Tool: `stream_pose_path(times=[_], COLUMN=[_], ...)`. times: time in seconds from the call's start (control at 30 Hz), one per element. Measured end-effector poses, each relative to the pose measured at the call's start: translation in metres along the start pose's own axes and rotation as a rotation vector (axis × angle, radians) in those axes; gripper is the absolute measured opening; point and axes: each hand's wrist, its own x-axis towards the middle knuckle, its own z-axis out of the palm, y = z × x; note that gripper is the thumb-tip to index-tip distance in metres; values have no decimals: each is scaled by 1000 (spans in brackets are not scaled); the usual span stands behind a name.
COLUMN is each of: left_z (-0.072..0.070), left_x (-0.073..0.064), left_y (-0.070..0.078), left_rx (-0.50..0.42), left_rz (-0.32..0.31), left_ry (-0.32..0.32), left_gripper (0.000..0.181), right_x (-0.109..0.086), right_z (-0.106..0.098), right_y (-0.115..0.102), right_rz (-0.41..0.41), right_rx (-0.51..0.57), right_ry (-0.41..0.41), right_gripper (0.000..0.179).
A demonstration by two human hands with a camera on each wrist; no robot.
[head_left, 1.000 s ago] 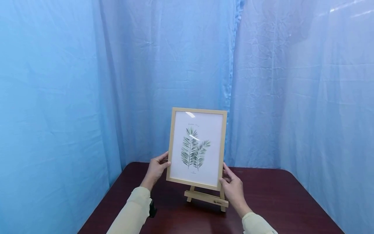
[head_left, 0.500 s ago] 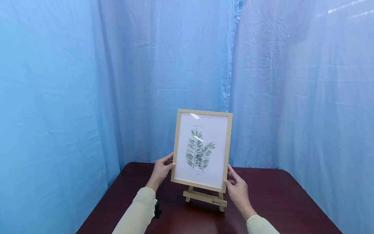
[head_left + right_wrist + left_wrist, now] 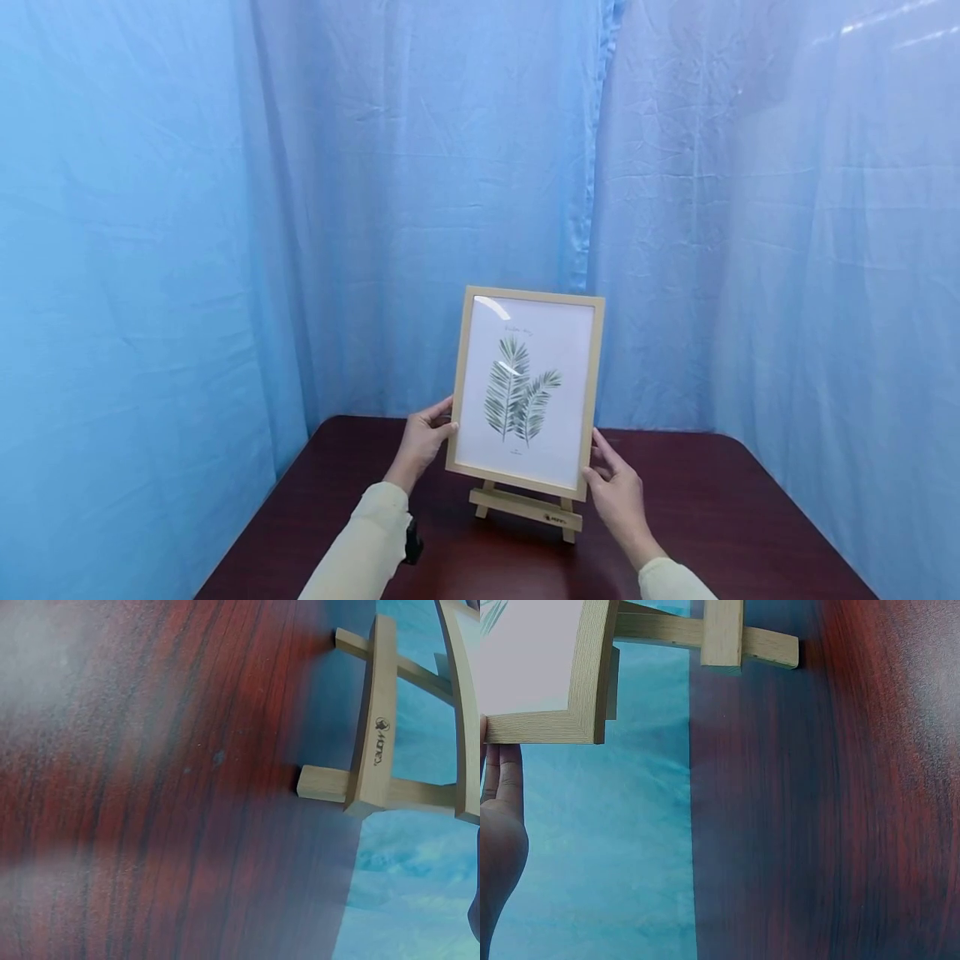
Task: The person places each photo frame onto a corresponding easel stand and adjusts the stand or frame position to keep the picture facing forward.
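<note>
Between both hands is a picture frame (image 3: 525, 392) with a pale wood border and a green leaf print under a glossy front. My left hand (image 3: 422, 440) grips its left edge low down, thumb in front and fingers behind. On the lower right edge my right hand (image 3: 617, 490) holds it the same way. Behind and below the frame stands a small wooden easel (image 3: 525, 507), its ledge and leg ends showing; the frame hides its upper part. In both wrist views a gap separates the frame's bottom edge (image 3: 540, 727) from the easel ledge (image 3: 375, 720).
The easel stands on a dark red-brown wooden table (image 3: 690, 508) with rounded far corners. Light blue curtains (image 3: 450, 167) hang behind and at both sides of the table.
Both hands have carried the picture frame to the right and slightly down, closer to the easel's ledge. The easel stays almost where it was.
</note>
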Motion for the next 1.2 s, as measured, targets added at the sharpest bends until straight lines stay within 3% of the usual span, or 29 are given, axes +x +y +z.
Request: stream_pose_path(times=[0.23, 0.6, 1.2], left_z=[6, 16, 25], left_x=[-2, -4, -5], left_y=[-8, -22, -38], left_rx=[7, 48, 41], left_rz=[10, 9, 16], left_ry=[-20, 17, 36], left_gripper=[50, 49, 50], right_x=[0, -2, -5], right_z=[0, 3, 12], right_y=[9, 25, 42], right_rz=[11, 33, 56], right_rx=[-27, -16, 18], right_ry=[14, 31, 61], right_gripper=[67, 67, 65])
